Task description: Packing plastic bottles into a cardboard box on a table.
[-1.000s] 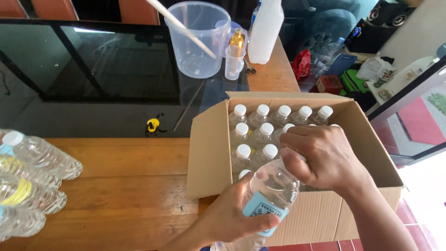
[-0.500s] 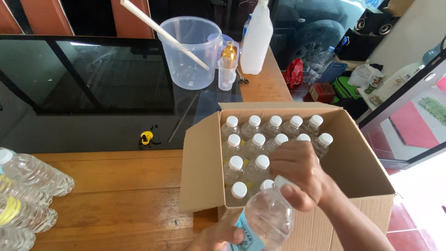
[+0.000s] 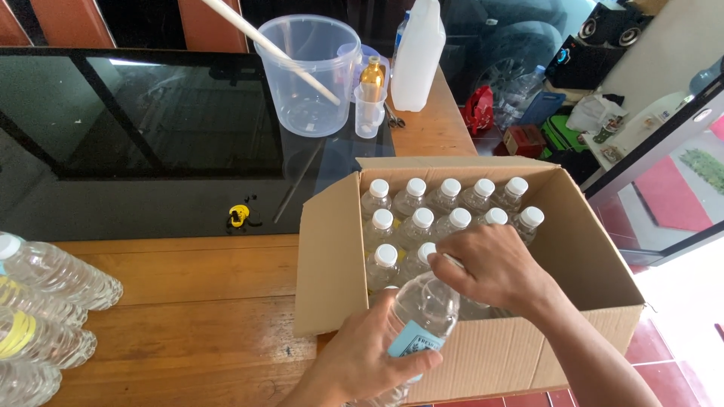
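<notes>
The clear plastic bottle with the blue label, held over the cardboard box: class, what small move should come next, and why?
Probably lower the clear plastic bottle with the blue label upright into the open gap in the box's near row. The left hand grips its body, the right hand covers its top, and the brown cardboard box already holds rows of upright white-capped bottles.

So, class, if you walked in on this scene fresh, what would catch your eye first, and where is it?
First, the open cardboard box at the wooden table's near right edge, packed with white-capped bottles. Just in front, the left hand grips a clear plastic bottle while the right hand covers its top. Behind, on dark glass, stands a clear bucket with a stick in it.
</notes>
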